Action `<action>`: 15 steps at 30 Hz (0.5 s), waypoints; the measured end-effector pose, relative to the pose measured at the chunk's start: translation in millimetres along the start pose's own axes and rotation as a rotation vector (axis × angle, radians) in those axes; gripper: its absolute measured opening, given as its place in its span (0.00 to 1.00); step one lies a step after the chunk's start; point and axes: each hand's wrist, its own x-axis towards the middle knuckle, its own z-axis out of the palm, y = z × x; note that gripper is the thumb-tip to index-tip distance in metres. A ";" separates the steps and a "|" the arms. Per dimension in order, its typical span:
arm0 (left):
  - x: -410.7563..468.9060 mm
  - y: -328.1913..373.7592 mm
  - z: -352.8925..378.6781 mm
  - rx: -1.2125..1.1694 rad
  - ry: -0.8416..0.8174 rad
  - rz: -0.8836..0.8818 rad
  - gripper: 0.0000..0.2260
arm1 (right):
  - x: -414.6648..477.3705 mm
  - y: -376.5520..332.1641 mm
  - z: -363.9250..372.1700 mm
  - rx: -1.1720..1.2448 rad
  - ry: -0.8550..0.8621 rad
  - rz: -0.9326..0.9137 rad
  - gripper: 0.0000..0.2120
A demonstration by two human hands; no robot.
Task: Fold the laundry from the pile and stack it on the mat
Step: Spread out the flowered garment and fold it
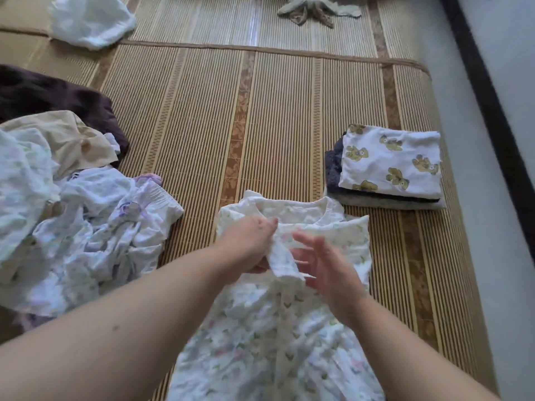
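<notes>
Pinching the sleeve of the floral garment in my left hand, I have fingers and thumb curled round the cloth and am carrying it across the chest toward three o'clock. My right hand sits just beside it at three o'clock, fingers straight and spread, gripping nothing. I cannot tell whether its fingertips touch the sleeve.

The garment lies flat on the mat in front of me, neckline at twelve o'clock and hem running off toward six. As I judge it, this is the sleeve fold, an early step on this piece, since the body is not yet folded.

Next, I think, the sleeve needs laying flat on the chest and smoothing with my open right palm. The far sleeve would follow, then the hem would come up toward the collar. The cloth is thin and crinkled, so it will likely slip unless pressed.

The unfolded pile lies at nine o'clock with a dark cloth at its ten o'clock edge. The folded stack waits at two o'clock, near the garment's shoulder but apart from it. A loose white cloth lies far off at eleven.
</notes>
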 end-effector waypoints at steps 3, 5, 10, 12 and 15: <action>10.4 4.6 30.4 -0.038 -0.076 -0.007 0.13 | -1.4 10.2 -18.2 -0.279 0.125 -0.057 0.22; 13.7 2.3 35.7 -0.016 -0.157 0.013 0.12 | 3.3 16.0 -31.2 -0.361 0.291 -0.067 0.16; 39.4 -23.1 11.1 0.575 0.283 0.246 0.17 | 23.4 21.9 -64.2 -0.519 0.583 -0.083 0.17; 53.0 -34.7 -0.5 0.743 0.410 0.290 0.19 | 29.5 26.1 -67.8 -0.742 0.615 -0.144 0.25; 74.5 -52.6 -11.3 1.025 0.258 0.220 0.26 | 40.3 34.7 -61.0 -1.146 0.418 -0.140 0.32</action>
